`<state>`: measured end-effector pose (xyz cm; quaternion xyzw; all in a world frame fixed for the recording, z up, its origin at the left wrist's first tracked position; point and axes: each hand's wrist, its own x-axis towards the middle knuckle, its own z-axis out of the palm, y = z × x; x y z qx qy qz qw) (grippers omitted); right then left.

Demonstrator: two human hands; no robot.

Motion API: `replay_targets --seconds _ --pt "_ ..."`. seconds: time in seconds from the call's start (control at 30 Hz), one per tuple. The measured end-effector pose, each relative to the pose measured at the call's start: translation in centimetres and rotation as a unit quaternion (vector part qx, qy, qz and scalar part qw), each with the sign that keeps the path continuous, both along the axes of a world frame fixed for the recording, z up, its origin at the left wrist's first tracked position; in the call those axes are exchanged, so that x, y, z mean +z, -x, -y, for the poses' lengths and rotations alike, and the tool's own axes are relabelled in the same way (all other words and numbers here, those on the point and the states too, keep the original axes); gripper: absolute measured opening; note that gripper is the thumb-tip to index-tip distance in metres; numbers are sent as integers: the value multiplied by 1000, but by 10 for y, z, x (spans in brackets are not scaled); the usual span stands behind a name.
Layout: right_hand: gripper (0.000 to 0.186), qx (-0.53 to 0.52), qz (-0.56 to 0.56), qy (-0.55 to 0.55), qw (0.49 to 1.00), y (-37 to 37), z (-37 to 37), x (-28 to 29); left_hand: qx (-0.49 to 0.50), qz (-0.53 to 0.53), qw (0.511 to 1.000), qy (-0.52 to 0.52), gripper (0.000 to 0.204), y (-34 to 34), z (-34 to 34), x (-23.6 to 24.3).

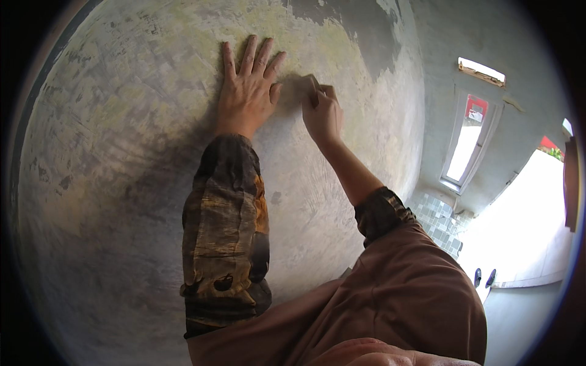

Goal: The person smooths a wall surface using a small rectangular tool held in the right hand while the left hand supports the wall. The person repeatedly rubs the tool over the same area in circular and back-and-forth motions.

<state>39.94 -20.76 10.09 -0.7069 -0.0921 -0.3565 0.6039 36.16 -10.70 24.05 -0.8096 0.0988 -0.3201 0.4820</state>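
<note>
My left hand (246,91) lies flat against a patchy plastered wall (122,122), its fingers spread and pointing up. Just to its right, my right hand (323,113) is closed, with fingers bent and pressed close to the wall. Between those fingers is a small, flat grey-brown piece (310,82) that looks like folded sandpaper. It is slightly blurred, and the hand hides part of it. Around both hands the wall surface shows yellowish, whitish and grey smears.
A darker grey patch (348,27) marks the wall's upper part. To the right, a grey wall holds a narrow window (467,143) and a small opening (482,70). Beyond it are a bright doorway (525,219), dark sandals (484,278) on the floor and grey tiles (436,219).
</note>
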Motion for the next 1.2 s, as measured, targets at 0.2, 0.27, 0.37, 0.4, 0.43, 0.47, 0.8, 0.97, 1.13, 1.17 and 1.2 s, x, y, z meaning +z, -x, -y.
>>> replay_targets --seconds 0.2,0.27,0.37,0.4,0.43,0.47,0.8,0.97,1.13,1.17,1.2 --pt "31 19 -83 31 996 11 -7 -17 4 -1 1000 2 56 -1 -1 0" --pt "30 20 -37 11 999 14 -5 -18 0 7 1000 -1 56 0 -1 1" --pt "29 6 -38 12 999 3 0 -8 8 4 1000 0 56 0 0 0" --pt "29 -17 -11 6 1000 -3 1 -3 7 2 1000 2 56 0 1 0" --pt "26 -10 -50 1 999 -4 1 -1 6 0 1000 4 56 0 1 0" --pt "25 -16 -60 -11 998 -6 1 1 7 -6 1000 9 56 0 1 0" --pt "30 -31 -20 34 999 -12 7 16 -1 -4 1000 6 56 -1 2 2" --pt "27 -24 -20 26 999 -6 4 13 3 0 1000 -4 56 0 2 1" --pt "30 5 -18 45 999 7 4 -3 0 -3 1000 9 57 -2 4 0" --pt "31 -13 -6 49 999 -2 6 1 -1 -3 1000 8 57 -3 4 -1" --pt "29 -26 -6 24 999 -12 7 8 -5 -4 1000 9 57 -3 4 0"
